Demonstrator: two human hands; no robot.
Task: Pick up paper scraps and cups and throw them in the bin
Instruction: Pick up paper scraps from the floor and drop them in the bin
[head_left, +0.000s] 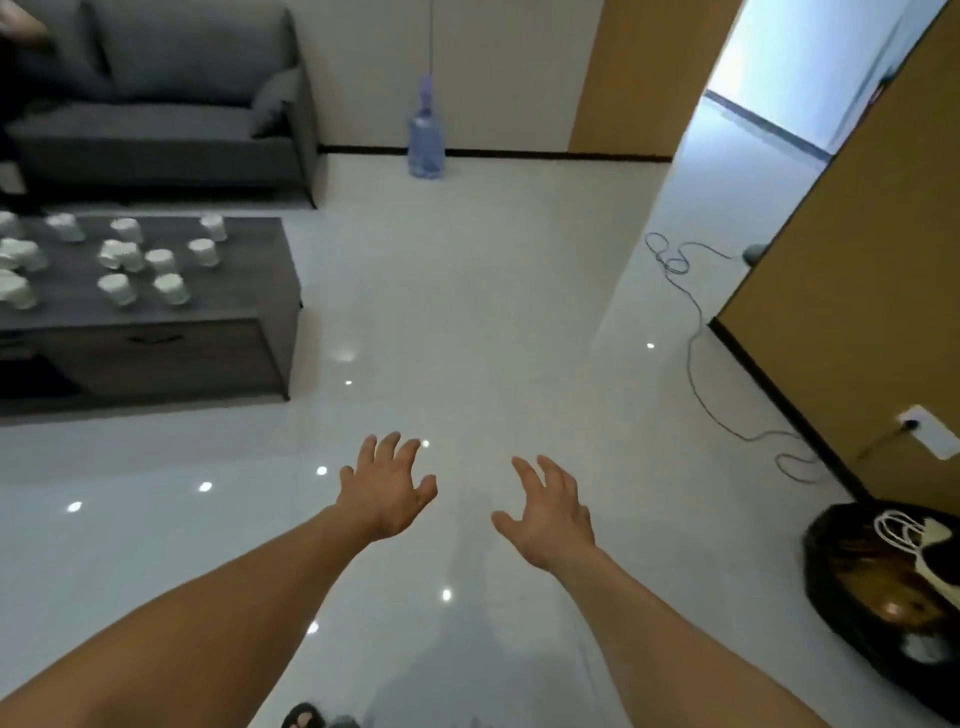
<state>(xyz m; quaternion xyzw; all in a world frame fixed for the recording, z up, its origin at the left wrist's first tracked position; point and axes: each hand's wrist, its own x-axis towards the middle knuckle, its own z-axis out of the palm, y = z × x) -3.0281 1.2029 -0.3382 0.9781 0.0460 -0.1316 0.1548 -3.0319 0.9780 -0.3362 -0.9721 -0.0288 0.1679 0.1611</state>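
Pale glossy floor tiles (467, 312) fill the room in front of you. White paper cups (127, 257) are scattered over the top of the dark grey coffee table (249, 280) at your far left, some touching, others apart. The bin (818, 551), lined with a black bag, sits on the floor at your lower right beside the brown wall, with white and brown rubbish inside it. Your left hand (384, 493) and right hand (550, 514) hang side by side above the tiles, well apart from both cups and bin; the fingers of each are spread and slightly bent, holding nothing. Behind the table you have a grey sofa (156, 130), a blue water bottle (426, 140) stands by the far wall, and a grey cable (693, 364) trails along the floor on your right
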